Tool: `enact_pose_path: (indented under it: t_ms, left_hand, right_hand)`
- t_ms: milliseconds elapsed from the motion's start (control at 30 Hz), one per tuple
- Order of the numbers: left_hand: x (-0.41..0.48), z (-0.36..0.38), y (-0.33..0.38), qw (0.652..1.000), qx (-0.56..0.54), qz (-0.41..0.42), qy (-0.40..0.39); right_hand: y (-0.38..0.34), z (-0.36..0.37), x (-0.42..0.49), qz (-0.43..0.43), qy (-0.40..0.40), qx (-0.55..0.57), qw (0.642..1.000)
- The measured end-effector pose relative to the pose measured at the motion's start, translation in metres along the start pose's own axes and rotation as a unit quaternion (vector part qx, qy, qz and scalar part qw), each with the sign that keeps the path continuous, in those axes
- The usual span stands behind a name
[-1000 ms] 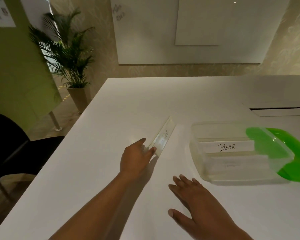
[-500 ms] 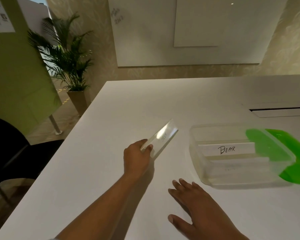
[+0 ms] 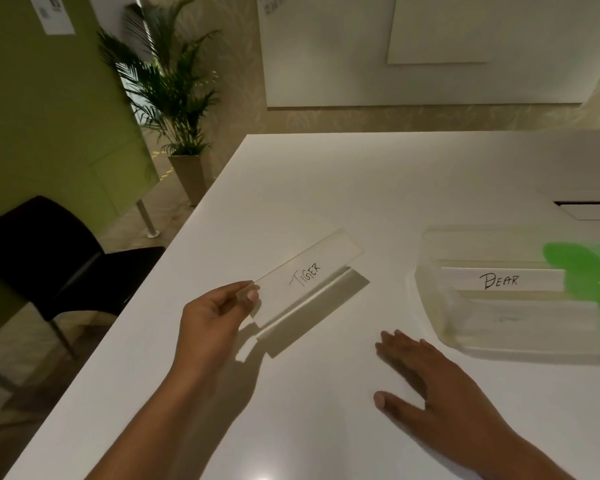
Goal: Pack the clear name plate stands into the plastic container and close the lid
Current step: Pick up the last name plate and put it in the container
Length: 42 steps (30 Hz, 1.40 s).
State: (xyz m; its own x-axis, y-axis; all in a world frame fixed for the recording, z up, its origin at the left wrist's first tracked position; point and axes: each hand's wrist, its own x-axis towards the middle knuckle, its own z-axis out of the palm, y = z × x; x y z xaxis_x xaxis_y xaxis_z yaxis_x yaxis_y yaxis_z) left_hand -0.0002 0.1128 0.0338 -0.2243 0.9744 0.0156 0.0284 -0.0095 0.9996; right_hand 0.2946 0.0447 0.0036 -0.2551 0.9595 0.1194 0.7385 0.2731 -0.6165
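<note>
Your left hand (image 3: 219,313) pinches the near end of a clear name plate stand (image 3: 305,282) between thumb and curled fingers. The stand's long axis runs from about 8 o'clock at your hand to 2 o'clock at its free end. Its face is tilted up toward you, and the handwritten word "TIGER" reads along that slant. Whether its lower edge touches the tabletop (image 3: 326,185) cannot be told. Your left forearm comes in from 7 o'clock. Your right hand (image 3: 426,386) lies flat and released on the tabletop, palm down, fingers straight and pointing toward 10 o'clock, thumb spread out to the left. At 3 o'clock from the held stand sits the clear plastic container (image 3: 430,306), lid off. Inside it a second stand (image 3: 499,280) lies crosswise, 9 to 3 o'clock, marked "BEAR". The green lid (image 3: 596,271) shows at the container's right side.
</note>
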Motion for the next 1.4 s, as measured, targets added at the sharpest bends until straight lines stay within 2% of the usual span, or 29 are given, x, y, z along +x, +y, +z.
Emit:
enact_pose_path:
  t_ms: [67,100,200,300,367,400,500,600,700,867,1033,1400]
  left_hand:
    - [-0.016,-0.007,0.005,0.999,-0.036,-0.012,-0.033]
    - [-0.024,-0.009,0.008,0.997,-0.05,-0.015,-0.054]
    - [-0.04,-0.012,0.019,0.99,-0.081,-0.01,-0.119]
    - [-0.048,-0.014,0.03,0.984,-0.057,0.015,-0.166]
    - [-0.051,-0.014,0.036,0.981,-0.053,0.028,-0.185]
    - [-0.052,-0.014,0.038,0.979,-0.054,0.034,-0.194]
    - [-0.052,-0.012,0.042,0.974,-0.039,0.049,-0.218]
    - [-0.051,-0.009,0.044,0.971,-0.028,0.057,-0.229]
    - [-0.051,-0.003,0.046,0.97,-0.057,0.046,-0.23]
    - [-0.057,0.015,0.043,0.961,-0.175,0.02,-0.213]
    - [-0.075,0.041,0.04,0.926,-0.302,-0.017,-0.226]
    - [-0.083,0.048,0.045,0.929,-0.304,0.001,-0.209]
  right_hand:
    - [-0.003,-0.007,0.001,0.062,0.02,0.216,0.974]
    - [-0.005,-0.012,0.003,0.08,0.029,0.281,0.956]
    - [-0.012,-0.023,0.007,0.097,0.034,0.434,0.895]
    - [-0.026,-0.026,0.007,0.099,0.053,0.584,0.804]
    - [-0.035,-0.027,0.002,0.103,0.066,0.644,0.755]
    - [-0.038,-0.029,0.0,0.109,0.075,0.656,0.744]
    - [-0.048,-0.034,-0.008,0.123,0.094,0.654,0.741]
    - [-0.048,-0.035,-0.014,0.134,0.12,0.67,0.72]
    - [-0.051,-0.037,-0.018,0.131,0.139,0.678,0.709]
    - [-0.053,-0.044,-0.022,0.157,0.166,0.64,0.734]
    - [-0.057,-0.048,-0.024,0.138,0.15,0.638,0.742]
    - [-0.056,-0.05,-0.026,0.121,0.134,0.628,0.757]
